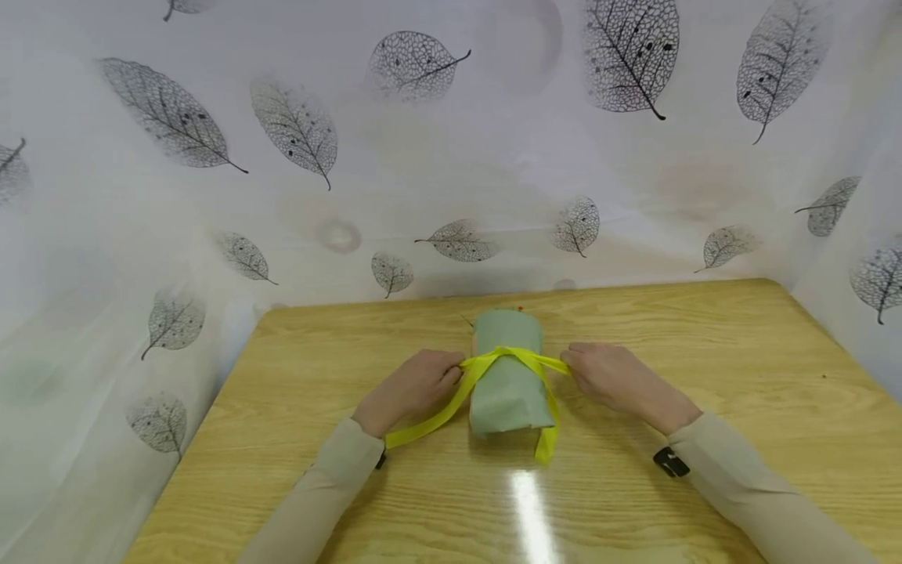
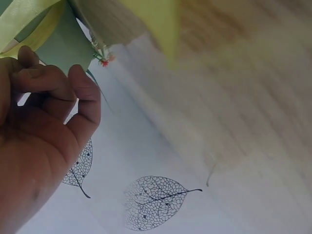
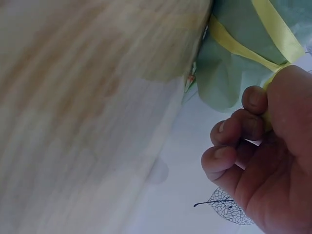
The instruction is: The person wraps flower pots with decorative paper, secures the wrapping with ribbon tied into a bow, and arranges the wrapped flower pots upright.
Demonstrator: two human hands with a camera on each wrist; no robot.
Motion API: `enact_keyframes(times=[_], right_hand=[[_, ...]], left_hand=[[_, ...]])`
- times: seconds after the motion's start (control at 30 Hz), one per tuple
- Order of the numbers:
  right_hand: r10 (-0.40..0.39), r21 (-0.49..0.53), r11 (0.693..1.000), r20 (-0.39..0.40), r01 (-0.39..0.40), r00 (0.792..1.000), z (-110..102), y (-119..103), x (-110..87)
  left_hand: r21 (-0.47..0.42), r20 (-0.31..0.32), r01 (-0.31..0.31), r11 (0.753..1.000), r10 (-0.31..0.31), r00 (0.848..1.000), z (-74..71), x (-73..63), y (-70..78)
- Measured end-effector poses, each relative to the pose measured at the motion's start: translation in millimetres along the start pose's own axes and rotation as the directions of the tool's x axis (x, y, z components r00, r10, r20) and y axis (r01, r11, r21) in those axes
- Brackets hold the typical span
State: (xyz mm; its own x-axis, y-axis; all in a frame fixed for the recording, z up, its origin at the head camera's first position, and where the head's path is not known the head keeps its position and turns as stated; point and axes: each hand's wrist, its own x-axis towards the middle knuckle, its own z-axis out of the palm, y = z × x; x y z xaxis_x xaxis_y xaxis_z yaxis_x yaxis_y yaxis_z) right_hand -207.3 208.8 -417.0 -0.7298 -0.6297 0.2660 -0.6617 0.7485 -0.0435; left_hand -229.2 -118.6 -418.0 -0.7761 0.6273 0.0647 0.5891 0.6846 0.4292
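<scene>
A bundle wrapped in pale green paper (image 1: 507, 403) lies on the table, its long side pointing away from me. Yellow ribbon (image 1: 509, 352) crosses over its middle, stretched out to both sides. At the bundle's left side my left hand (image 1: 420, 384) pinches one side of the ribbon between curled fingers. My right hand (image 1: 620, 380) grips the other side to the right of the bundle. One ribbon tail curves down toward my left wrist; the other hangs over the bundle's near right corner. Small red flowers (image 2: 104, 62) poke out at the bundle's far end.
The bundle rests on a light wood-grain table (image 1: 282, 486), whose far edge lies just beyond it. Behind and at the sides hangs a white sheet (image 1: 493, 164) printed with dark leaf skeletons. Black straps (image 1: 671, 462) show at the wrists.
</scene>
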Motion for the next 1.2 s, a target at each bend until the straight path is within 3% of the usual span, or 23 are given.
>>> enact_keyframes(times=[0.67, 1.2], right_hand=[[0.042, 0.05, 0.998, 0.094, -0.047, 0.995, -10, 0, -4.3], [0.044, 0.06, 0.997, 0.103, -0.051, 0.994, -12, 1, -3.8]], left_hand=[[0.098, 0.059, -0.035, 0.995, 0.029, 0.998, -8.9, 3.7, 0.7], [0.09, 0.06, -0.052, 0.995, 0.047, 0.997, -12.4, 3.3, 4.1]])
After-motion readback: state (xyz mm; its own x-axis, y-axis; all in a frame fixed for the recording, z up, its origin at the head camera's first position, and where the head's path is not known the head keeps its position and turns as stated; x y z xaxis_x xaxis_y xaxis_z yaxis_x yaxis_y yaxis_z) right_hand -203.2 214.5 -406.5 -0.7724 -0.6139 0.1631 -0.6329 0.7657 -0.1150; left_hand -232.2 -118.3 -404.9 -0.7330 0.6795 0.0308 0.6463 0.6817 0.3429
